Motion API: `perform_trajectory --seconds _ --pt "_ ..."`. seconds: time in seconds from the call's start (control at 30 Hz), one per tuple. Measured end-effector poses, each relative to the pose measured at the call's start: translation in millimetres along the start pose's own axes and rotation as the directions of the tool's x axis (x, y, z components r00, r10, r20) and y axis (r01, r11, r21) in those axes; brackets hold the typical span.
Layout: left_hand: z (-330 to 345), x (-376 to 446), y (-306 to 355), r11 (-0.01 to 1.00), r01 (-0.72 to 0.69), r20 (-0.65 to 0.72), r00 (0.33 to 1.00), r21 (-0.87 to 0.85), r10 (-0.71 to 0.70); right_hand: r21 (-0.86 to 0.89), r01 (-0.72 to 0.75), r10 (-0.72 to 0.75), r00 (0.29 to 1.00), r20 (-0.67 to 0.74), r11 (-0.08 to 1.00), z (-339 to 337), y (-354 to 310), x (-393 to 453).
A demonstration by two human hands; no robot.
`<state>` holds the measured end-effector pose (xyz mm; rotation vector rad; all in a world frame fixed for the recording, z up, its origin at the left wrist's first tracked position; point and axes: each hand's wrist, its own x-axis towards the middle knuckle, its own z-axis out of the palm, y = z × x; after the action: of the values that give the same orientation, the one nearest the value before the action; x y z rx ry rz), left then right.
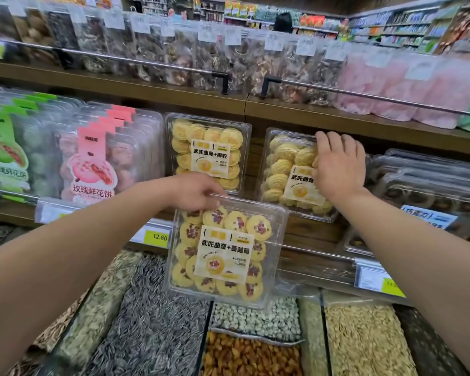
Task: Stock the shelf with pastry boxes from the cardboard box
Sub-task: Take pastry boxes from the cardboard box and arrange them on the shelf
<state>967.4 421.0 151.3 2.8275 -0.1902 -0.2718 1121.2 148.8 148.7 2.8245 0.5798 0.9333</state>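
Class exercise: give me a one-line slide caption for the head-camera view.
Left hand holds a cranberry cookie box by its top edge while right hand steadies a plain cookie box on the shelf.

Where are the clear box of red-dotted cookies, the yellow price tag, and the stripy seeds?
Clear plastic box of red-dotted cookies (pixel 223 251): head view, on its label.
Yellow price tag (pixel 159 237): head view, its middle.
Striped black sunflower seeds (pixel 149 316): head view, mid-heap.

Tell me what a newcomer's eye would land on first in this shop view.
First, the clear box of cranberry-topped cookies, held at its top edge by the left hand in front of the shelf. Next, the right hand resting on a tilted box of plain yellow cookies on the shelf, with a matching upright box to its left. Below lie open bins of seeds and nuts.
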Motion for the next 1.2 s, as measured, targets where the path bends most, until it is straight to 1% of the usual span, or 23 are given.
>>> perform_trajectory --seconds 0.1,0.17,0.23,0.3,0.4,0.47,0.57,0.67,0.8,0.83,0.87,0.93,1.0,1.1,1.2 --pt "-5.9 -9.7 12.0 0.999 -0.025 -0.013 1.0 0.023 0.025 0.025 -0.014 0.013 0.999 0.042 1.0 -14.2 9.1 -8.0" --pt "-16.8 -18.7 20.9 0.998 -0.052 -0.056 0.997 0.031 0.054 0.033 -0.025 0.023 0.996 0.086 0.999 -27.2 15.4 -14.3" --pt "-35.6 -28.7 28.2 0.998 -0.063 -0.123 0.99 0.027 0.066 0.024 -0.029 0.027 0.995 0.099 0.999 -40.4 21.6 -22.8" --pt "-58.4 -38.4 36.6 0.996 -0.077 -0.201 0.976 0.033 0.082 0.031 -0.028 0.025 0.997 0.079 0.999 -53.0 27.2 -32.3" --pt "-84.8 -43.5 53.4 0.995 -0.094 -0.331 0.938 0.031 0.099 0.045 -0.017 0.014 0.998 0.063 0.999 -68.8 33.9 -45.0" --pt "-88.7 -35.6 65.5 0.993 -0.102 -0.398 0.91 0.055 0.115 0.051 -0.011 0.008 0.999 0.045 0.999 -75.3 38.2 -52.4" --pt "-73.4 -9.2 80.7 0.986 -0.09 -0.448 0.882 0.143 0.145 0.068 0.003 -0.004 1.0 0.016 0.998 -79.4 46.2 -60.9" --pt "-46.1 24.5 91.4 0.969 -0.055 -0.446 0.88 0.242 0.162 0.038 0.013 -0.014 1.0 0.025 0.999 -78.3 55.6 -64.1" --pt "-22.7 66.5 90.9 0.965 -0.003 -0.434 0.893 0.264 0.122 0.002 0.047 -0.047 0.999 0.028 0.999 -69.9 66.6 -58.0" --pt "-20.2 75.7 89.5 0.963 -0.006 -0.447 0.885 0.268 0.129 0.004 0.051 -0.051 0.998 0.033 0.999 -67.6 68.6 -54.8" --pt "-18.8 84.0 88.7 0.96 -0.015 -0.479 0.864 0.281 0.154 0.007 0.052 -0.052 0.998 0.036 0.999 -65.0 70.0 -51.4" --pt "-16.3 99.6 88.0 0.938 -0.026 -0.576 0.783 0.345 0.234 0.005 0.048 -0.048 0.999 0.026 0.999 -59.4 71.2 -45.8" --pt "-10.0 111.8 86.3 0.91 -0.003 -0.625 0.726 0.414 0.287 0.0 0.05 -0.05 0.999 0.021 0.999 -52.5 69.3 -43.0" --pt "3.4 121.7 79.8 0.893 0.022 -0.635 0.711 0.45 0.302 0.012 0.056 -0.056 0.998 0.035 0.998 -45.2 63.8 -43.4" --pt "5.7 118.1 79.8 0.91 0.025 -0.641 0.718 0.414 0.271 0.018 0.056 -0.057 0.997 0.052 0.998 -44.9 59.0 -47.0"
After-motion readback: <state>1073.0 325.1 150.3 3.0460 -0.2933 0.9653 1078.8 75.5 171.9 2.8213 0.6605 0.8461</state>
